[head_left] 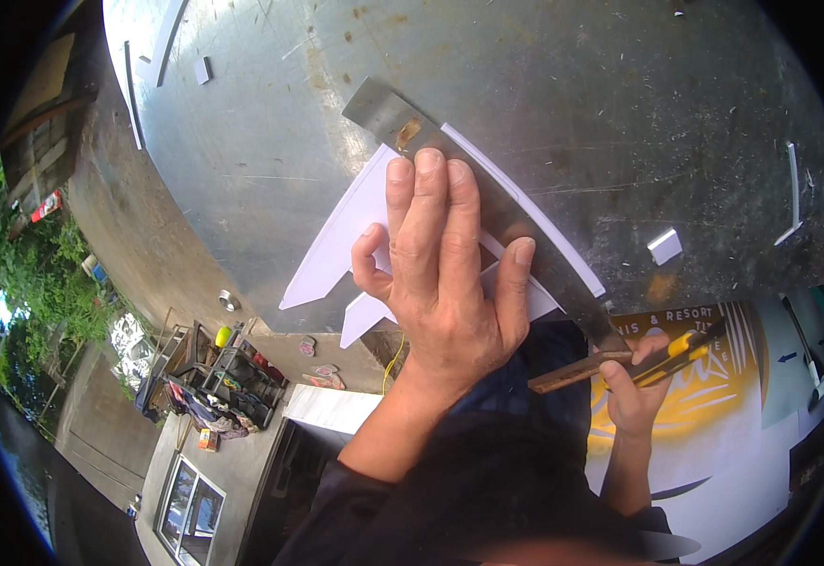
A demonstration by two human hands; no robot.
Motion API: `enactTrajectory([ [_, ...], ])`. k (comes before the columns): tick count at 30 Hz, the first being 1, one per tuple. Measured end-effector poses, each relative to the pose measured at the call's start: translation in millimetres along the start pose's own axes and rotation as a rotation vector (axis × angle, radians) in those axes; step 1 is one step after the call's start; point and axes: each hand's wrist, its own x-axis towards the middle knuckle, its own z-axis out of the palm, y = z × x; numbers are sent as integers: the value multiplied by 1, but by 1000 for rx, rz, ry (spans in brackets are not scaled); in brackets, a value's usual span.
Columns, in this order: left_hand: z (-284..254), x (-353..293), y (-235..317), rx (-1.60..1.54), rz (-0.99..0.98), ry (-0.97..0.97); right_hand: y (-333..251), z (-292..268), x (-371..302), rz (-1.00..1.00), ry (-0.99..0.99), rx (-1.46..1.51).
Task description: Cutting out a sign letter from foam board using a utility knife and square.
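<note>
My left hand (pixel 440 264) lies with fingers stretched out on a flat metal try square blade (pixel 499 206), pressing it onto a white board cutout (pixel 332 245) with pointed ends. A narrow band of the white board shows along the blade's right side. Part of the cutout is hidden under my palm. At the lower right, my right hand (pixel 633 396) is closed around a yellow-and-black utility knife (pixel 685 347). Its fingers also touch the square's brown stock (pixel 572 372). The knife tip points away to the right, off the white board.
The scratched metal tabletop (pixel 270 123) carries small white offcuts, including a block (pixel 664 245), another piece (pixel 202 70) and a thin bent strip (pixel 793 193). A printed yellow-and-white sign (pixel 676 424) lies at the lower right. A cluttered rack (pixel 228 382) stands beyond the table's left edge.
</note>
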Motion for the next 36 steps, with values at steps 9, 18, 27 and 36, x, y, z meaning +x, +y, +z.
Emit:
enactTrajectory([
  [9, -6, 3, 2, 28, -10, -39, 3, -5, 0, -14, 11, -63],
  [18, -5, 2, -4, 15, 34, -19, 3, -8, -2, -5, 32, -66],
  [27, -2, 0, -5, 15, 25, -13, -4, -10, -1, 7, 43, -49],
  [36, -1, 0, -5, 17, 30, -6, -2, -8, 4, 18, 47, 22],
])
